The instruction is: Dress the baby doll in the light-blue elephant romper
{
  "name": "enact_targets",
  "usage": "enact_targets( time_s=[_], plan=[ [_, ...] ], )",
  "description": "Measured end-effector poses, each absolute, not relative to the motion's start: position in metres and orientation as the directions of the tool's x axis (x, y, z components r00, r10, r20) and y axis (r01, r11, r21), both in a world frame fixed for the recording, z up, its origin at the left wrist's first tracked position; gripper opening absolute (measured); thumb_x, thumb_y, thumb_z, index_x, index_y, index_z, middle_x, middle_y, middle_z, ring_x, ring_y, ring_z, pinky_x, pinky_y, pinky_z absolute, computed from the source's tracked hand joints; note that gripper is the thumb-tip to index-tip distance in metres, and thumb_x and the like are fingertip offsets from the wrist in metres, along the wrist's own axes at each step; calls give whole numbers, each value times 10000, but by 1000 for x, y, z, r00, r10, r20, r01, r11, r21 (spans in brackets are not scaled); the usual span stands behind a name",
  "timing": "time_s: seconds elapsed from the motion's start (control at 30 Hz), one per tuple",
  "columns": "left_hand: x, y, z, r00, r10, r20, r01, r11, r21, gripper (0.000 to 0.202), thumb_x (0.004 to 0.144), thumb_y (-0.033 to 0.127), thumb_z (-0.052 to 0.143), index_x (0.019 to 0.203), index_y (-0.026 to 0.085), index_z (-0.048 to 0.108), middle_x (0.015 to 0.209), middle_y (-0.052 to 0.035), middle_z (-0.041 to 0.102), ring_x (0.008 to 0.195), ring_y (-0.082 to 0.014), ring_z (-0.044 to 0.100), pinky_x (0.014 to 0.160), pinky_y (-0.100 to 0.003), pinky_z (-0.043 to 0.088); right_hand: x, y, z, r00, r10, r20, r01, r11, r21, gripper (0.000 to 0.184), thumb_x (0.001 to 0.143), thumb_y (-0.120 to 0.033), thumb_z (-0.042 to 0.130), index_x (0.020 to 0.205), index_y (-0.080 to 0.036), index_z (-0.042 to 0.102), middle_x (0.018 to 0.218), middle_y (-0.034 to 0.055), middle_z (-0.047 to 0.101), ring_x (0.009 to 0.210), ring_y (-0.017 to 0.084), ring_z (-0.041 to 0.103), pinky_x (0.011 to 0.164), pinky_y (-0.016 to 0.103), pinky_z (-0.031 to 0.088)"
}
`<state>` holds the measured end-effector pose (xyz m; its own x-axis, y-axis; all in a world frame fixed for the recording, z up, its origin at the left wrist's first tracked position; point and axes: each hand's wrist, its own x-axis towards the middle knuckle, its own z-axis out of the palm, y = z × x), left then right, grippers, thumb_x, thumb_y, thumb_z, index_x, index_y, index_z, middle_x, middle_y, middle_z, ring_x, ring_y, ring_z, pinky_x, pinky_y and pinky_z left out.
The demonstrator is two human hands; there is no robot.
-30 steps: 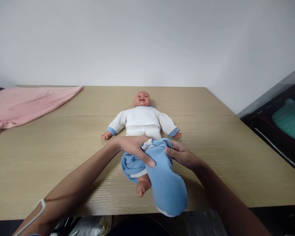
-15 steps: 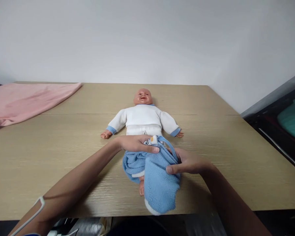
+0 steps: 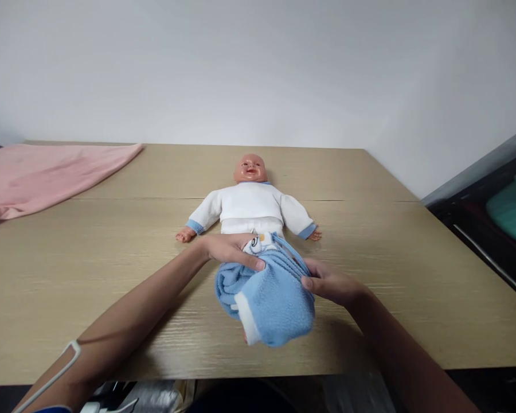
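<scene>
A baby doll (image 3: 251,201) lies on its back, head toward the wall, in a white top with blue cuffs. Light blue fleece pants (image 3: 279,298) with white trim are bunched around its lower legs. My left hand (image 3: 234,249) grips the pants' waist by a small printed patch, thumb on top and fingers hidden beneath. On the other side, my right hand (image 3: 331,281) pinches the gathered fabric between thumb and fingers. One pant leg hangs toward me with its white cuff turned left. The doll's feet are almost wholly covered.
The doll rests on a wooden table (image 3: 112,246) whose far edge meets a white wall. A pink cloth (image 3: 47,178) is spread at the far left. Beyond the table's right edge, a green cloth (image 3: 511,209) lies in a dark container.
The hanging pant leg has been drawn up and its cuff has swung left, hiding most of the doll's foot. My right thumb has shifted slightly up and right along the fabric.
</scene>
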<state>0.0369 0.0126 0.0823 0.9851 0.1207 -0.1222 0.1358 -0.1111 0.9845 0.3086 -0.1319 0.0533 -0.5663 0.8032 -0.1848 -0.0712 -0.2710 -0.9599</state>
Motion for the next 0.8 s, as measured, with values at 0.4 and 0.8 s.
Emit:
enact_targets(
  time_s=[0.4, 0.8],
  plan=[
    [37, 13, 78, 986, 60, -158, 158, 7, 987, 865, 636, 859, 976, 1142, 172, 836, 1085, -124, 853, 1073, -372, 784, 1027, -482, 657, 297, -132, 40, -464, 883, -79, -345, -262, -901, 698, 852, -596, 992, 1436, -283, 772, 1436, 91, 788, 1296, 262, 732, 1145, 378, 565],
    [40, 12, 73, 993, 99, -70, 71, -7, 997, 746, 842, 811, 884, 1063, 103, 802, 1072, -137, 851, 977, -279, 775, 1008, -408, 661, 299, -134, 48, -683, 716, -146, -196, -371, -908, 653, 801, -607, 1026, 1182, -134, 786, 934, 67, 807, 754, 158, 720, 697, 245, 604]
  ],
)
